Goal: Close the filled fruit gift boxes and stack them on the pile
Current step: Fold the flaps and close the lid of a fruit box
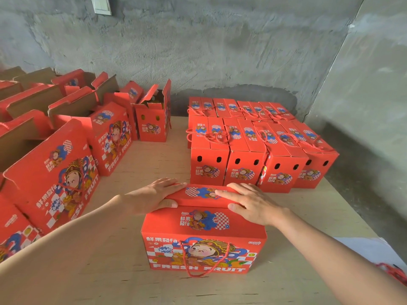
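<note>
A red fruit gift box (202, 245) printed with a cartoon figure and "FRESH FRUIT" stands on the wooden table right in front of me, its red rope handle hanging down the front. My left hand (154, 197) lies flat on the left end of its top flap, thumb against the flap's near edge. My right hand (248, 202) presses flat on the right end of the same flap. Behind the box, a pile of closed boxes (253, 146) stands in two rows.
Several open boxes (88, 128) with raised flaps crowd the table's left side. One open box (154, 119) stands at the back centre with fruit showing inside. A grey concrete wall (220, 51) runs behind. The table's edge (352, 216) runs along the right.
</note>
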A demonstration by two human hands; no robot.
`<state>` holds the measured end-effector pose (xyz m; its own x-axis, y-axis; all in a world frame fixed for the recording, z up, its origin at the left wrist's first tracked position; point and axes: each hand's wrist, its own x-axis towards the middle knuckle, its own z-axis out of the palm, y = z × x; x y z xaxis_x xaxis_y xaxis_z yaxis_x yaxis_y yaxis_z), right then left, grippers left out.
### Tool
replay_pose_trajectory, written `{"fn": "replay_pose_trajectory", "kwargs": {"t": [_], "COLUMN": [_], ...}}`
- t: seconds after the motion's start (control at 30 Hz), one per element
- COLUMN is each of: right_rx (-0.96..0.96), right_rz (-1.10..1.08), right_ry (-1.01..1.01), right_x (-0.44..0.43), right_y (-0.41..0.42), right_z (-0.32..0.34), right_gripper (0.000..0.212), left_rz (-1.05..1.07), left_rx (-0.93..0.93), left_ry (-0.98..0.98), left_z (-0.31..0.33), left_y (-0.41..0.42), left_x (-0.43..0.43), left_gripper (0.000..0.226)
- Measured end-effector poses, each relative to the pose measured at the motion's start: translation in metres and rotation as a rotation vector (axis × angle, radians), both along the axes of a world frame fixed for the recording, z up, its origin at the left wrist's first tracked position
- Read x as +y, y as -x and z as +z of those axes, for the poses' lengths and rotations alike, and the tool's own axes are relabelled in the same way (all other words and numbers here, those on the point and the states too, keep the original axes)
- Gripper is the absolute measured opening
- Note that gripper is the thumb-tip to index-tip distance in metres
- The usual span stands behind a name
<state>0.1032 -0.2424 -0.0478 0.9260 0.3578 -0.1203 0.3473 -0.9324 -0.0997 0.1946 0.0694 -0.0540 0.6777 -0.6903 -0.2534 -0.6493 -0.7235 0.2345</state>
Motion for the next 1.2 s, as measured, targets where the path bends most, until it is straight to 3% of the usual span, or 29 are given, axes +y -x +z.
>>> {"fn": "replay_pose_trajectory", "kwargs": {"t": [0.2, 0.47, 0.53, 0.6, 0.97, 1.07, 1.2], "right_rx": [-0.030, -0.046, -0.040, -0.037, 0.059, 0.032, -0.022], "right_rz": [0.018, 0.002, -0.002, -0.005, -0.013, -0.026, -0.007], "right_ry": [-0.002, -0.021, -0.016, -0.011, 0.026, 0.009, -0.028], "right_x": [-0.004, -0.004, -0.003, -0.002, 0.001, 0.001, 0.003], "right_y": [-0.001, 0.002, 0.003, 0.004, 0.001, 0.003, 0.008], "right_z": [-0.006, -0.008, -0.007, -0.007, -0.013, -0.016, -0.012], "right_gripper": [0.044, 0.045, 0.045, 0.044, 0.046, 0.044, 0.047], "left_rz": [-0.049, 0.035, 0.042, 0.052, 0.150, 0.160, -0.001], "left_rx": [-0.007, -0.020, -0.025, -0.034, -0.172, -0.242, -0.240], "left_ry": [0.003, 0.118, 0.119, 0.076, -0.191, -0.058, 0.051], "left_z": [-0.002, -0.003, -0.003, -0.005, -0.007, -0.011, -0.018], "left_y": [-0.005, 0.008, 0.011, 0.014, 0.021, 0.039, 0.056], "left_x": [0.008, 0.002, 0.001, 0.002, -0.020, -0.042, -0.051], "left_gripper": [0.069, 0.058, 0.064, 0.070, 0.056, 0.055, 0.046]}}
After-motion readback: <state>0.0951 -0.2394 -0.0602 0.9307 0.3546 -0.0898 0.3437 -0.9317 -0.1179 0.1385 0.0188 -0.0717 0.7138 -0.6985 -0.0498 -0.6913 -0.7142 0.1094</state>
